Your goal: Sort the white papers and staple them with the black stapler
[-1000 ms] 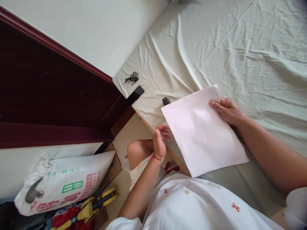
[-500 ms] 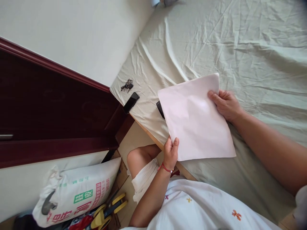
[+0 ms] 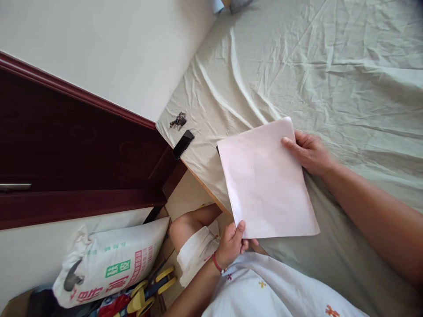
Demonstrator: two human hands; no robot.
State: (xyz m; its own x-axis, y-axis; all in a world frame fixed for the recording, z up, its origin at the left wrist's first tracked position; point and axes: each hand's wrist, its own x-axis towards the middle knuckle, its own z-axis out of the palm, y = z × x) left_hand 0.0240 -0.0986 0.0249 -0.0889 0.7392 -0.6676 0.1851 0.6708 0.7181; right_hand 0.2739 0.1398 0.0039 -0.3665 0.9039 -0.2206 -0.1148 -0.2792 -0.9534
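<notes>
Pale pink paper sheet (image 3: 264, 176) held flat over bed edge (image 3: 211, 193) | left hand (image 3: 231, 242) pinching near corner, right hand (image 3: 307, 149) gripping far edge, keeping it taut | phone (image 3: 183, 144), keys (image 3: 178, 120) lying beside on wrinkled green bedsheet (image 3: 330, 66)

The left hand (image 3: 231, 243) is raised with thumb up and fingers curled in a pinching grip, a red cord worn at its wrist. The right hand (image 3: 309, 152) is extended from a bare forearm, thumb pressed flat, fingers tucked beneath.
</notes>
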